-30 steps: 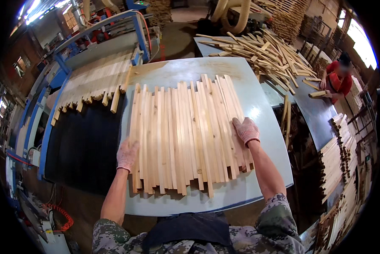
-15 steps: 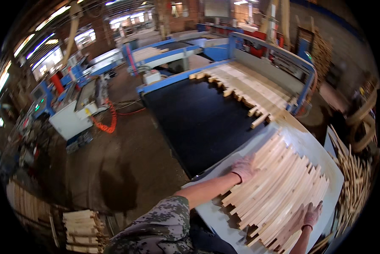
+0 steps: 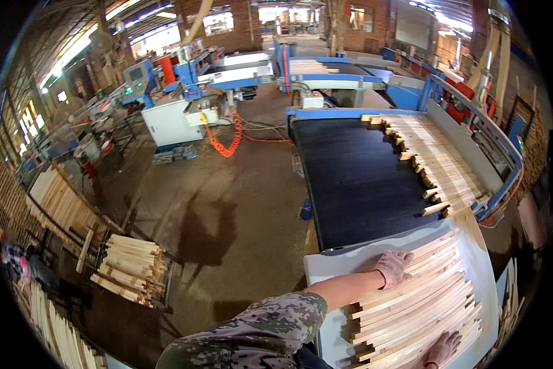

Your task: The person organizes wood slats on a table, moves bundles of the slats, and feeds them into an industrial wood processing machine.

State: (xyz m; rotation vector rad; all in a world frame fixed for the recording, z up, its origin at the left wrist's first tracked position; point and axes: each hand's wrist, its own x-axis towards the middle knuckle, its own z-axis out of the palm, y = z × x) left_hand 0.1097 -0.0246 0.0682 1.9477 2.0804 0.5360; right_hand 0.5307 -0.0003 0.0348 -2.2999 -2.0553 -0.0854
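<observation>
On the pale table (image 3: 330,269), near its edge beside the black belt (image 3: 362,184), wooden strips (image 3: 421,299) lie under your left hand (image 3: 392,270) and right hand (image 3: 442,349), fingers extended, not clenched, and these probably stiff, light, loose pieces want holding from both outer sides.

From here I see pale, narrow wooden strips (image 3: 421,299) lying flat, side by side in a close row on the light worktop (image 3: 335,265). Their ends are staggered, and they slant up rightward in my view.
</observation>
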